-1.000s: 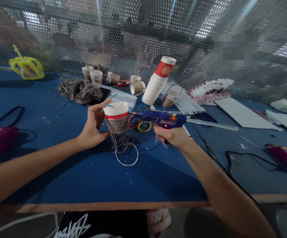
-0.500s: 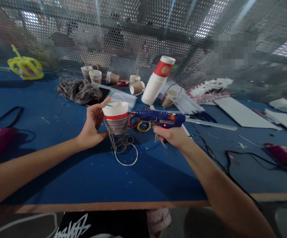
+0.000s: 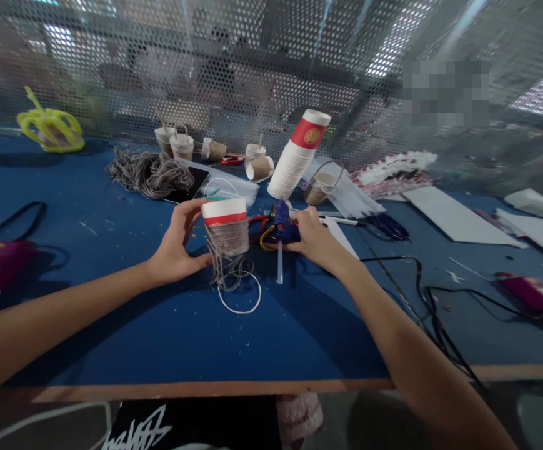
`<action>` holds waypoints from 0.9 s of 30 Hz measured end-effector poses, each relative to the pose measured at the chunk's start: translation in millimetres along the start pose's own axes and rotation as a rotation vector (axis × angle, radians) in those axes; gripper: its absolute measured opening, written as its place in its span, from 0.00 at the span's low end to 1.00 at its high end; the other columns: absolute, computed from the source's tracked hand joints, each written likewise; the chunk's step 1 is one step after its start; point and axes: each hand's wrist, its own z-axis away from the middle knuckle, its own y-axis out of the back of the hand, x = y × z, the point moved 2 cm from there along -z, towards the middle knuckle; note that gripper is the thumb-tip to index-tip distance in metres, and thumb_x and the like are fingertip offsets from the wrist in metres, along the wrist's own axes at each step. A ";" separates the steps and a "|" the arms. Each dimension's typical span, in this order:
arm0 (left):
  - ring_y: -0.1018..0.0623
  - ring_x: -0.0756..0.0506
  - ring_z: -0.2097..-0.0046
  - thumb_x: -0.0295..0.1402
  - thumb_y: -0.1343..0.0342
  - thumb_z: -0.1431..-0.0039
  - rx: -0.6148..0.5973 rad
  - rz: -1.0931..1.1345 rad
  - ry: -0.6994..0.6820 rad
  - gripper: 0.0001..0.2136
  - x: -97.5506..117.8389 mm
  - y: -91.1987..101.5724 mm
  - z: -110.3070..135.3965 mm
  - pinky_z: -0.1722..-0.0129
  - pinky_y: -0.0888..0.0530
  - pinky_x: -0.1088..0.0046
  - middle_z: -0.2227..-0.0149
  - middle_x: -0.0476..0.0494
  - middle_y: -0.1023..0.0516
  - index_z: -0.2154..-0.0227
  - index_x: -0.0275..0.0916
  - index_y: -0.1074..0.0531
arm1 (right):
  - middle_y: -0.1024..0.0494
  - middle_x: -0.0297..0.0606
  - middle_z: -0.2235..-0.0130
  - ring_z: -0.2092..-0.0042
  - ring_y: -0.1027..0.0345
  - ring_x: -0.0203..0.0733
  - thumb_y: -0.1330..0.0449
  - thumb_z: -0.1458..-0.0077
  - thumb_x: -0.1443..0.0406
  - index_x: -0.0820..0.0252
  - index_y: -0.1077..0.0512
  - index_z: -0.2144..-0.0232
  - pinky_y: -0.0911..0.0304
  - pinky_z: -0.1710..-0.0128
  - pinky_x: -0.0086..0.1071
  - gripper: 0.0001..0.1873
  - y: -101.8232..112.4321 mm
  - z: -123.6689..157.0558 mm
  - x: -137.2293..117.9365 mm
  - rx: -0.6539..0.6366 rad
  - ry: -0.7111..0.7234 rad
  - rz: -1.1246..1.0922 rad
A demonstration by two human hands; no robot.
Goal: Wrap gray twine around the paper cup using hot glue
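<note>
Paper cup (image 3: 225, 209), one: white, red band below the rim, grey yarn (image 3: 229, 239) wound about the lower wall. Held over the middle of the desk (image 3: 196, 350), slightly right of its earlier place; rim now tipped away, the interior, seen half a second ago, out of sight. Loose strands hang beneath, beside a thin white loop (image 3: 239, 312).

Hands, two. Left hand (image 3: 177, 244): half open, thumb and fingers spread around the cup's left side, gripping it as before. Right hand (image 3: 319, 240): curled about the right side of the glue gun; how tightly cannot be told.

Glue gun (image 3: 281, 217), one, blue. Formerly level, nozzle at the cup's right wall; now swung round to point away from the person, apart from the cup and just right of it. Its clear glue stick (image 3: 280, 265), earlier aimed right, points toward the person. Whether the gun touches the desk cannot be told.

Black cord (image 3: 418, 275): shifted, now arching farther right.

Red and yellow loops: partly covered by the gun, formerly plainer.

Unchanged: grey yarn hank (image 3: 135, 172), leaning cup stack (image 3: 292, 162).
</note>
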 end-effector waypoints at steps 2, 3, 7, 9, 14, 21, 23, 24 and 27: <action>0.33 0.38 0.37 0.38 0.32 0.50 0.003 -0.054 0.008 0.36 -0.6 2.0 1.0 0.34 0.34 0.55 0.41 0.38 0.37 0.40 0.47 0.43 | 0.35 0.47 0.50 0.56 0.29 0.50 0.31 0.55 0.55 0.59 0.35 0.55 0.29 0.52 0.45 0.28 2.6 -0.5 6.2 -0.080 0.008 -0.064; 0.34 0.37 0.37 0.37 0.33 0.50 0.011 -0.089 0.012 0.36 -0.3 3.0 1.3 0.34 0.34 0.54 0.41 0.38 0.38 0.39 0.47 0.43 | 0.35 0.47 0.48 0.55 0.29 0.50 0.30 0.56 0.54 0.58 0.36 0.52 0.29 0.52 0.45 0.32 6.7 0.3 8.9 -0.112 0.013 -0.086; 0.35 0.36 0.39 0.38 0.34 0.50 0.039 -0.280 0.021 0.37 4.9 4.7 1.3 0.38 0.31 0.50 0.44 0.39 0.40 0.38 0.47 0.44 | 0.34 0.53 0.45 0.47 0.33 0.62 0.31 0.56 0.51 0.61 0.36 0.48 0.31 0.51 0.53 0.37 32.3 9.9 5.6 -0.098 0.038 -0.056; 0.34 0.36 0.41 0.40 0.35 0.50 0.048 -0.383 0.033 0.38 8.8 4.1 0.7 0.41 0.29 0.50 0.46 0.39 0.40 0.37 0.47 0.44 | 0.30 0.50 0.50 0.47 0.34 0.60 0.35 0.50 0.55 0.60 0.32 0.53 0.33 0.50 0.52 0.24 39.5 17.8 -11.0 0.044 0.110 -0.115; 0.32 0.37 0.45 0.42 0.36 0.50 0.052 -0.594 -0.078 0.38 20.6 0.3 -0.2 0.46 0.25 0.53 0.50 0.39 0.38 0.37 0.43 0.43 | 0.27 0.40 0.63 0.59 0.31 0.45 0.44 0.40 0.59 0.56 0.33 0.67 0.34 0.56 0.43 0.08 14.4 42.5 -71.2 0.321 0.360 -0.384; 0.31 0.38 0.47 0.38 0.36 0.49 0.018 -0.694 -0.174 0.38 26.3 -3.7 2.3 0.48 0.25 0.56 0.49 0.37 0.37 0.36 0.42 0.45 | 0.26 0.45 0.62 0.58 0.34 0.49 0.48 0.41 0.66 0.59 0.34 0.63 0.37 0.56 0.44 0.05 -19.8 50.5 -90.8 0.319 0.492 -0.218; 0.31 0.38 0.47 0.38 0.36 0.49 0.017 -0.683 -0.175 0.38 26.2 -3.2 1.7 0.50 0.24 0.57 0.49 0.37 0.38 0.36 0.42 0.45 | 0.26 0.45 0.63 0.58 0.35 0.49 0.50 0.42 0.69 0.59 0.34 0.64 0.37 0.57 0.44 0.06 -19.0 48.7 -87.7 0.322 0.476 -0.195; 0.31 0.38 0.47 0.38 0.36 0.49 0.013 -0.676 -0.173 0.38 26.2 -3.0 1.1 0.50 0.23 0.59 0.49 0.37 0.38 0.36 0.41 0.45 | 0.26 0.45 0.63 0.59 0.35 0.49 0.51 0.43 0.69 0.58 0.34 0.65 0.37 0.57 0.44 0.06 -18.0 47.9 -86.4 0.322 0.461 -0.200; 0.31 0.39 0.47 0.38 0.36 0.48 0.005 -0.653 -0.175 0.38 26.6 -2.7 -1.1 0.53 0.22 0.62 0.49 0.38 0.38 0.36 0.42 0.45 | 0.27 0.42 0.66 0.61 0.35 0.47 0.52 0.43 0.71 0.57 0.35 0.68 0.38 0.59 0.42 0.08 -14.9 46.5 -83.7 0.297 0.392 -0.304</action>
